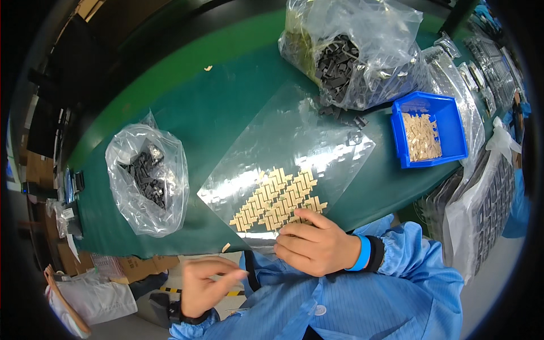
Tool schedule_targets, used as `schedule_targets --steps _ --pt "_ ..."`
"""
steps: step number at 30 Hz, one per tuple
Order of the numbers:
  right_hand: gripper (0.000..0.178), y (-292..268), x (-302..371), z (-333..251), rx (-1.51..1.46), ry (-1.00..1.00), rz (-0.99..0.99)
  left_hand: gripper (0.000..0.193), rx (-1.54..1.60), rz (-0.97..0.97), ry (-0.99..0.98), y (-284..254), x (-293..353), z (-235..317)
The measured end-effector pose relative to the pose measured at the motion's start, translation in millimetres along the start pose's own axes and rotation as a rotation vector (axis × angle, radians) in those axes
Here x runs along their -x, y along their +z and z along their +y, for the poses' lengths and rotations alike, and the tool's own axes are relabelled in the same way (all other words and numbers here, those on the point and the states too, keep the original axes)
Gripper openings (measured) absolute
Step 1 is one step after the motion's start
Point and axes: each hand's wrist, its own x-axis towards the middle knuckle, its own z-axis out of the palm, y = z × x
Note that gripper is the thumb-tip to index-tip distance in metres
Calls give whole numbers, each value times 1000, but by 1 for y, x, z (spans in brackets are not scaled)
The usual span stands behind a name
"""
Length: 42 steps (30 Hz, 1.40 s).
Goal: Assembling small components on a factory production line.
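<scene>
My right hand (pixel 314 242) lies over the near edge of a clear plastic sheet (pixel 289 122). Its fingers are slightly bent, the farthest one touching several small tan zigzag pieces (pixel 277 195) set in close slanting rows on the sheet. What lies under the palm is hidden. Just in front of the table edge, my left hand (pixel 208 285) is raised with curled fingers, thumb and forefinger brought together. Anything between those fingertips is too small to make out. A single tan piece (pixel 226 247) lies at the table edge near it.
A clear bag of black parts (pixel 148 175) sits on the green table (pixel 187 105) at left. A bigger open bag (pixel 362 56) of black parts stands at the far side, with loose ones spilled beside it. To its right, a blue bin (pixel 453 133) holds tan pieces. Wrapped trays (pixel 481 209) stand right.
</scene>
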Motion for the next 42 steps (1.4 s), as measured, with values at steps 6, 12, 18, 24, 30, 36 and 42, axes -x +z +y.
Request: schedule_targets --steps 6,12,18,24,30,36,42 --pt "16 -8 -8 1 -122 -13 198 30 878 -76 -193 37 -13 -14" --pt "24 -15 -19 2 -343 137 174 21 891 132 -124 50 -27 -15" --pt "25 -7 -40 5 -340 251 121 25 751 192 111 63 -29 -16" --pt "14 -3 -39 6 -347 323 110 18 592 260 256 71 -28 -19" --pt "18 -4 -37 9 -403 340 114 17 510 216 206 69 -29 -16" --pt "14 -10 -41 9 -201 329 224 16 663 221 142 70 -34 -4" --pt "18 -38 -32 17 -238 357 266 8 495 229 -73 50 -25 -6"
